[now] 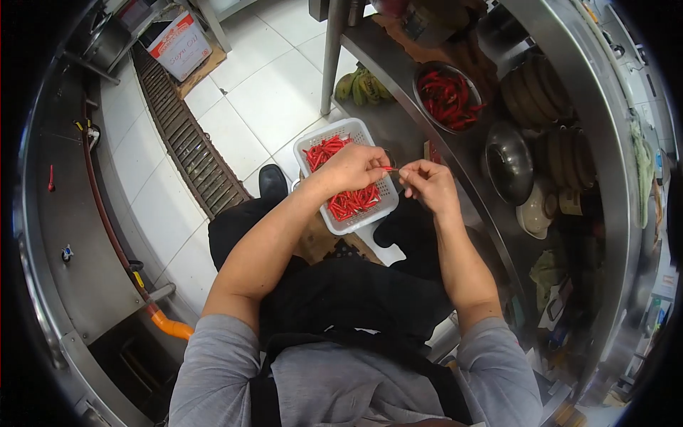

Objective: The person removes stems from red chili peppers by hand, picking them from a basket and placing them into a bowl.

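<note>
A white perforated basket (pixel 343 226) full of small red chilies (pixel 353 203) stands in front of my knees. Above it, my left hand (pixel 352 169) is closed in a pinch on one red chili (pixel 388 169), which points to the right. My right hand (pixel 429 186), just past the basket's right rim, has its thumb and forefinger pressed together at the chili's other end. What lies between those right fingertips is too small to make out.
A metal bowl of red chilies (pixel 448 97), green bananas (pixel 361 87) and a dark round lid (pixel 508 164) are on the steel shelf at right. A floor drain grate (pixel 186 139) and a soya oil carton (pixel 179 47) are at left.
</note>
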`<state>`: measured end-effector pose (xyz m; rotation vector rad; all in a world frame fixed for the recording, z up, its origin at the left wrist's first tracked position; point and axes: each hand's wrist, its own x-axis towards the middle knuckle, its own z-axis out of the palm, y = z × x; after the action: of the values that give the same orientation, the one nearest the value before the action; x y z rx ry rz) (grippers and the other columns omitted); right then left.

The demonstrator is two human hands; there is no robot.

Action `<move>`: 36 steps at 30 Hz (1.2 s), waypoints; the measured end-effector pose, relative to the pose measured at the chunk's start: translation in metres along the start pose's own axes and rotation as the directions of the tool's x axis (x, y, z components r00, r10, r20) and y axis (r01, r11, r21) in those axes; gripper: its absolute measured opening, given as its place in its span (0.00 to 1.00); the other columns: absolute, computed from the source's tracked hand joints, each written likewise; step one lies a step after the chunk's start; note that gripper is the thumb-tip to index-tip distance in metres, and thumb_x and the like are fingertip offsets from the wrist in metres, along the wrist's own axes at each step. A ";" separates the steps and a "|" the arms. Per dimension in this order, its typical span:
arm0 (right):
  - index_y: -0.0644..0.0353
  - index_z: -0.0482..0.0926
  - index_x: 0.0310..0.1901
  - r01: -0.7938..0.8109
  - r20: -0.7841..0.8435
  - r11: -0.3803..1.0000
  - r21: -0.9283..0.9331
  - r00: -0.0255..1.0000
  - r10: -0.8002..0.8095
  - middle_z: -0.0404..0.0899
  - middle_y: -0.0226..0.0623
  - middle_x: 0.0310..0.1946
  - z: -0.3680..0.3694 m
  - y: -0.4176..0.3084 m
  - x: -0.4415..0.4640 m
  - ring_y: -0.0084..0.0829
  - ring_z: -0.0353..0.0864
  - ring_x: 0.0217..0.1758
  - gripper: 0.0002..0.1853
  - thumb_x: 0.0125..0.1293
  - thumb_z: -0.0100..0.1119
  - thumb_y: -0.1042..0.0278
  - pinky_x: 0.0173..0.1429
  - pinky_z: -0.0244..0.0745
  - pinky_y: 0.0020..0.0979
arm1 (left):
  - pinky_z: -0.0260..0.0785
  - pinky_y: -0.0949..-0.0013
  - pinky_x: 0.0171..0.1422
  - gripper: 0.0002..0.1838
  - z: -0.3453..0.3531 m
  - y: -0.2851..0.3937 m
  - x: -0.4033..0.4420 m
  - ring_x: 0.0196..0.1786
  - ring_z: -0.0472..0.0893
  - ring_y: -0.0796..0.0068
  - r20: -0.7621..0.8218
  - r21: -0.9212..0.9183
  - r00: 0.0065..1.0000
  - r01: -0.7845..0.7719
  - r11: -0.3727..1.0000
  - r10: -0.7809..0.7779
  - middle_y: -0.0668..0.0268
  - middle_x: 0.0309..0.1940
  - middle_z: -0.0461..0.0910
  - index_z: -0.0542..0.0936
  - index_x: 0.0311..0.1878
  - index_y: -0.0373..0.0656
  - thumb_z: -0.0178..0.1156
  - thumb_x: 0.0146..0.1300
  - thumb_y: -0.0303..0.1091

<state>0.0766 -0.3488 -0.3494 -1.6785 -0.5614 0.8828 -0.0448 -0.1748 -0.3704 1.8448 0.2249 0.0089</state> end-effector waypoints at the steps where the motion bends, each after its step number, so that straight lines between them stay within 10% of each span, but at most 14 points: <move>1: 0.67 0.82 0.35 0.004 0.032 0.994 -0.108 1.000 -0.001 0.80 0.30 0.23 0.002 0.004 -0.001 0.18 0.77 0.22 0.07 0.61 0.63 0.71 0.24 0.67 0.21 | 0.73 0.71 0.35 0.07 0.001 -0.003 -0.001 0.29 0.80 0.76 -0.017 0.060 0.998 -0.065 0.996 0.066 0.64 0.27 0.82 0.80 0.39 0.37 0.63 0.59 0.27; 3: 0.67 0.82 0.36 0.035 0.042 0.913 -0.406 0.999 -0.019 0.80 0.38 0.21 0.006 0.009 -0.005 0.25 0.78 0.21 0.08 0.60 0.63 0.70 0.28 0.72 0.29 | 0.73 0.70 0.36 0.06 0.001 -0.007 -0.003 0.28 0.80 0.74 -0.020 0.123 0.992 -0.121 0.985 0.125 0.62 0.26 0.81 0.81 0.38 0.37 0.63 0.57 0.27; 10: 0.64 0.81 0.37 0.390 0.168 0.702 -0.597 0.915 -0.366 0.79 0.51 0.26 0.015 0.019 -0.001 0.49 0.81 0.30 0.09 0.60 0.61 0.68 0.37 0.76 0.39 | 0.73 0.67 0.38 0.09 0.003 -0.009 0.007 0.31 0.82 0.66 -0.005 0.326 0.994 -0.104 0.940 0.112 0.56 0.30 0.82 0.81 0.41 0.37 0.63 0.56 0.27; 17: 0.67 0.79 0.38 0.071 -0.074 0.988 -0.135 0.994 -0.082 0.80 0.32 0.23 -0.003 0.014 -0.001 0.17 0.74 0.21 0.09 0.66 0.56 0.69 0.26 0.69 0.22 | 0.74 0.66 0.47 0.11 0.010 -0.016 0.020 0.39 0.82 0.64 -0.202 0.201 0.979 0.042 0.979 -0.001 0.56 0.36 0.83 0.82 0.47 0.40 0.59 0.61 0.28; 22: 0.65 0.78 0.40 0.001 -0.076 1.000 -0.010 0.997 -0.002 0.80 0.30 0.23 -0.003 0.014 -0.001 0.16 0.73 0.20 0.08 0.66 0.57 0.68 0.25 0.66 0.19 | 0.73 0.68 0.47 0.10 0.020 -0.029 0.029 0.39 0.82 0.71 -0.237 -0.169 0.968 0.047 0.985 -0.087 0.59 0.34 0.83 0.83 0.43 0.37 0.61 0.60 0.28; 26: 0.68 0.79 0.40 -0.013 -0.085 1.000 0.022 0.996 0.014 0.80 0.32 0.24 0.001 0.015 -0.001 0.18 0.75 0.21 0.08 0.65 0.57 0.71 0.27 0.70 0.22 | 0.72 0.73 0.44 0.11 0.013 -0.019 0.025 0.35 0.80 0.76 -0.237 -0.071 0.952 0.181 0.981 -0.193 0.64 0.31 0.82 0.82 0.43 0.35 0.64 0.58 0.29; 36: 0.70 0.80 0.40 0.054 -0.132 0.995 -0.089 0.989 -0.066 0.83 0.36 0.28 0.010 0.020 0.000 0.20 0.80 0.26 0.09 0.65 0.57 0.71 0.33 0.73 0.24 | 0.65 0.80 0.36 0.07 0.010 -0.010 0.020 0.36 0.81 0.80 -0.035 -0.503 0.956 0.235 0.832 -0.291 0.68 0.32 0.82 0.78 0.42 0.40 0.61 0.65 0.32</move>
<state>0.0675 -0.3482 -0.3693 -1.7748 -0.5606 0.7043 -0.0258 -0.1783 -0.3854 1.2873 0.5079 -0.0217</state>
